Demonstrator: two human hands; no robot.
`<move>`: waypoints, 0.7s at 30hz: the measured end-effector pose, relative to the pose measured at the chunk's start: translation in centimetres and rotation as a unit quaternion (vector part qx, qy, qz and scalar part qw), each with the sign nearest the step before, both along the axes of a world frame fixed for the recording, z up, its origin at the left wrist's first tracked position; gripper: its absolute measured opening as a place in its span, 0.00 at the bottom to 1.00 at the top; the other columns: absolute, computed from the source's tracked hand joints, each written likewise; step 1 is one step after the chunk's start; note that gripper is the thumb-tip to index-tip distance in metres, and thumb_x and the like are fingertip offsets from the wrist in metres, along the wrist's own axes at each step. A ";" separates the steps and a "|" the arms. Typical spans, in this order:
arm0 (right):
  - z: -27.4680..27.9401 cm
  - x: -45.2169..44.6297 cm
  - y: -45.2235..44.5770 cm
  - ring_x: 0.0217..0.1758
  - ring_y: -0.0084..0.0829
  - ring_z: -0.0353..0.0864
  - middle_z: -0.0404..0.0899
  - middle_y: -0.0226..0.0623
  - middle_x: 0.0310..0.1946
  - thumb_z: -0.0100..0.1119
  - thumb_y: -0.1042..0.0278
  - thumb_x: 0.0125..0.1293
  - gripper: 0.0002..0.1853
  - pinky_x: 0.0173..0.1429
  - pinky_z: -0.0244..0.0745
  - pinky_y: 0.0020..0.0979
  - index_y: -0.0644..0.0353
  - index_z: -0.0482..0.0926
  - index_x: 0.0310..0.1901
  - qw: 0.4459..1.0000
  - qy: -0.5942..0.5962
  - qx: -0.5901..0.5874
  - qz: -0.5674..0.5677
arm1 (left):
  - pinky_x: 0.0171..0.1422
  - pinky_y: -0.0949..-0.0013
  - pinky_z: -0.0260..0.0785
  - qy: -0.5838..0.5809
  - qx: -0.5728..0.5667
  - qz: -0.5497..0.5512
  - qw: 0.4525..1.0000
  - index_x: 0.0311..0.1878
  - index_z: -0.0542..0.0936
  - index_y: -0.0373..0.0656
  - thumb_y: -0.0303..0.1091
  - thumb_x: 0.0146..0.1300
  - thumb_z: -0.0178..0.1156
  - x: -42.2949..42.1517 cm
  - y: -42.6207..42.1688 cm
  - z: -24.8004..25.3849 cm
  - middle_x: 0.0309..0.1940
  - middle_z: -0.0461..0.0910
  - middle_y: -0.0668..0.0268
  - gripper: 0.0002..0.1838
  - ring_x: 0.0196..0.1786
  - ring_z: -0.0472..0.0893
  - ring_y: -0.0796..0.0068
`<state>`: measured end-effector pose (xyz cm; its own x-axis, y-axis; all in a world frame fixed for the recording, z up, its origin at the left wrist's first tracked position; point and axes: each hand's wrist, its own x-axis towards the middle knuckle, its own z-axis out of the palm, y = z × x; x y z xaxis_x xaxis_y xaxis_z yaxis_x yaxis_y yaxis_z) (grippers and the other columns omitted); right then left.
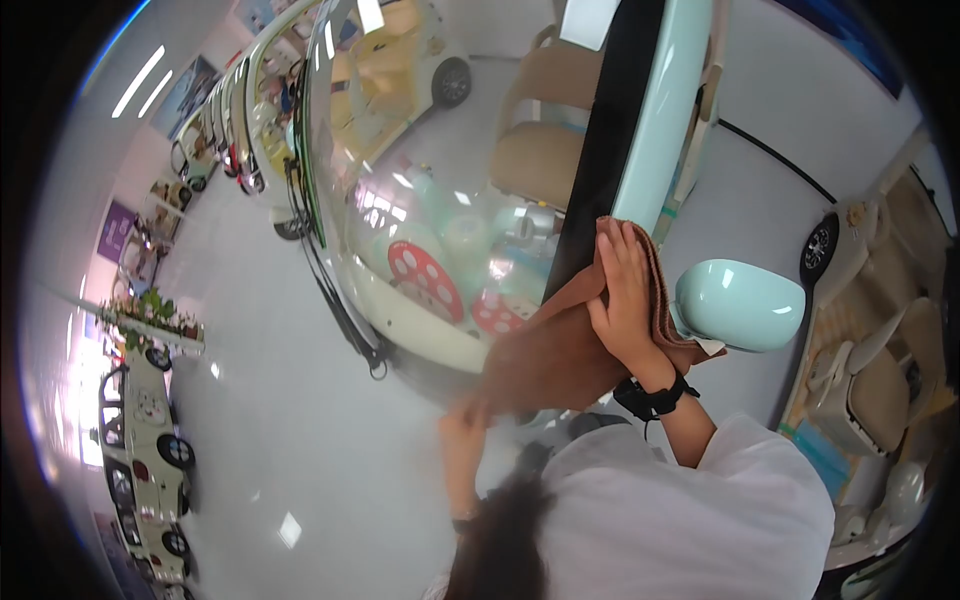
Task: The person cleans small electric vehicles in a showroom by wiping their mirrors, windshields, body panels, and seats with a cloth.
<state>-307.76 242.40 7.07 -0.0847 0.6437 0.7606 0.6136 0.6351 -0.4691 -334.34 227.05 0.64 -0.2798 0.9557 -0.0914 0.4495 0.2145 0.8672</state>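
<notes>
A brown cloth (560, 355) stretches between my two hands in front of a small mint-green car. Fingers together and extended, my right hand (625, 300) holds the cloth's upper part against the black and mint windshield pillar (650, 130). Lower left, my left hand (462, 432) is closed on the other end of the cloth; it and that end are blurred by motion. Right beside my right hand is the mint side mirror (745, 303), with the cloth's edge close to its base. The curved windshield (450, 200) lies beyond the cloth.
Behind the glass are red-and-white mushroom-shaped items (425, 278) and a beige seat (540, 150). Wiper arms (335, 310) cross the windshield's left side. Other small cars (145, 420) and a flower planter (155, 320) stand left. An open vehicle with a beige seat (890, 385) is at right.
</notes>
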 end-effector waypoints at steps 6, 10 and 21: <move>-0.9 -0.8 -2.9 0.62 0.54 0.74 0.76 0.49 0.57 0.64 0.84 0.53 0.30 0.66 0.70 0.46 0.61 0.77 0.60 0.990 0.069 0.003 -0.123 | 0.37 0.71 0.72 0.062 -0.002 -0.129 0.990 0.50 0.83 0.32 0.33 0.72 0.60 -2.5 2.8 0.7 0.23 0.83 0.61 0.13 0.27 0.82 0.77; -1.4 -1.4 -5.0 0.50 0.48 0.80 0.81 0.44 0.45 0.62 0.86 0.55 0.18 0.57 0.76 0.40 0.65 0.81 0.49 0.987 0.094 -0.009 -0.129 | 0.36 0.69 0.73 0.030 0.010 -0.177 0.984 0.51 0.83 0.33 0.32 0.71 0.61 -3.7 3.2 3.5 0.24 0.84 0.58 0.12 0.26 0.83 0.75; 20.3 0.4 -4.9 0.54 0.27 0.87 0.89 0.37 0.51 0.52 0.78 0.73 0.17 0.58 0.77 0.26 0.60 0.85 0.58 0.926 0.191 0.094 -0.313 | 0.44 0.63 0.74 0.020 0.322 -0.311 0.894 0.48 0.80 0.32 0.23 0.68 0.59 -3.1 11.4 17.5 0.34 0.82 0.53 0.07 0.37 0.83 0.58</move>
